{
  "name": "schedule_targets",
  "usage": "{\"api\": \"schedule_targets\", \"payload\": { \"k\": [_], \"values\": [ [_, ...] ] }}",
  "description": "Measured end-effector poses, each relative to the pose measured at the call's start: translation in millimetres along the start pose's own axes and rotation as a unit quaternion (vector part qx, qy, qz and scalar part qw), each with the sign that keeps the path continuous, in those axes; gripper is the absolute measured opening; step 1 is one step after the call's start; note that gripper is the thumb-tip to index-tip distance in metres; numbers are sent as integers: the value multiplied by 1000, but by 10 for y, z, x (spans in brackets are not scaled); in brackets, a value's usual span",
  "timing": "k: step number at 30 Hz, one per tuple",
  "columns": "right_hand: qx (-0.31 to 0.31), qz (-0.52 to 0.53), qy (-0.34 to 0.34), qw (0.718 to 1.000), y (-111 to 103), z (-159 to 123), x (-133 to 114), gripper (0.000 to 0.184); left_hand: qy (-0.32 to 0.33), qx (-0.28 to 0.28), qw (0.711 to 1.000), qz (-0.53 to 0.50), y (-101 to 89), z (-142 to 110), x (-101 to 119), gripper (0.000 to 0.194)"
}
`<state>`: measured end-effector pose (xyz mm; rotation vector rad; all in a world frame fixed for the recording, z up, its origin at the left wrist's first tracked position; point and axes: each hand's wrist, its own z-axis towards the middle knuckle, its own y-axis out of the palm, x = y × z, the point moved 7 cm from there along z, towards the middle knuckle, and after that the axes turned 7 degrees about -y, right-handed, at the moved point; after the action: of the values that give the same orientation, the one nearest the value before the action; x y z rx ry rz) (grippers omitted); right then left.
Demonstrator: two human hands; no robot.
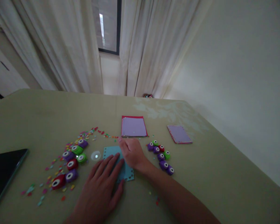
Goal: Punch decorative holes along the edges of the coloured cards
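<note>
A light-blue sheet of paper with small shapes punched along its edges lies on the table. Flat on its left part, fingers stretched out, rests my left hand. My right hand is closed in a fist at the sheet's upper right corner; whatever it may hold is hidden inside the fingers. Left of the sheet is a small clear round disc. Purple, green and red craft punches with white tops stand further left. More small punches form a curved row right of my right hand.
Lilac paper squares on a red one lie beyond my hands, with another lilac stack to the right. Punched paper bits are scattered at left. A black phone lies at the left edge. Curtains hang behind the table.
</note>
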<state>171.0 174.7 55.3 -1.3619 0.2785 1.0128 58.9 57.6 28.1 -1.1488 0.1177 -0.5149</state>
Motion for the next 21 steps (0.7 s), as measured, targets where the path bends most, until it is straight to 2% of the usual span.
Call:
{"api": "schedule_targets", "payload": {
  "k": [8, 16, 21],
  "values": [
    [15, 19, 15, 1000, -7, 26, 36, 53, -9, -10, 1000, -6, 77, -10, -45, 52],
    [23, 40, 10, 999, -15, 74, 47, 54, 3, 9, 1000, 5, 84, -14, -45, 51],
    [58, 77, 25, 995, -108, 123, 72, 52, -2, 15, 1000, -9, 98, -39, -77, 51]
  ]
}}
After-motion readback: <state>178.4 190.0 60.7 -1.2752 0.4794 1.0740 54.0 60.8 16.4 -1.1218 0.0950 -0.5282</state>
